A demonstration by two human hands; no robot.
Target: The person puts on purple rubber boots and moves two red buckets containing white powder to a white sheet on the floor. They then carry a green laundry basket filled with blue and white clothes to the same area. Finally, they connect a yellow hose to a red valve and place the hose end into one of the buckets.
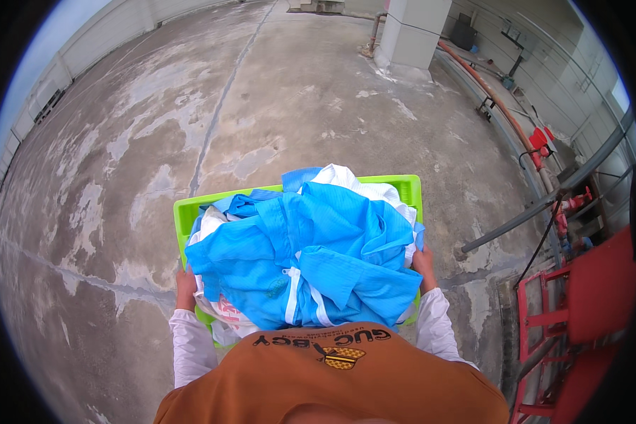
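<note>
A bright green plastic basket (411,185) is held up in front of my body, heaped with clothes. On top lies a blue garment (283,233) with a white zipper, folded and rumpled. White cloth (336,174) shows beneath it at the far edge, and a white plastic bag with red print (227,312) at the near left. My left hand (185,288) grips the basket's left side, and my right hand (424,268) grips its right side. The fingers of both hands are partly hidden by the basket and the clothes.
Stained concrete floor (120,177) spreads ahead and to the left, crossed by dark seams. A white pillar (411,35) stands far right. Along the right run orange-red pipes (489,92), a slanting grey pole (516,222) and a red metal frame (544,318) close by.
</note>
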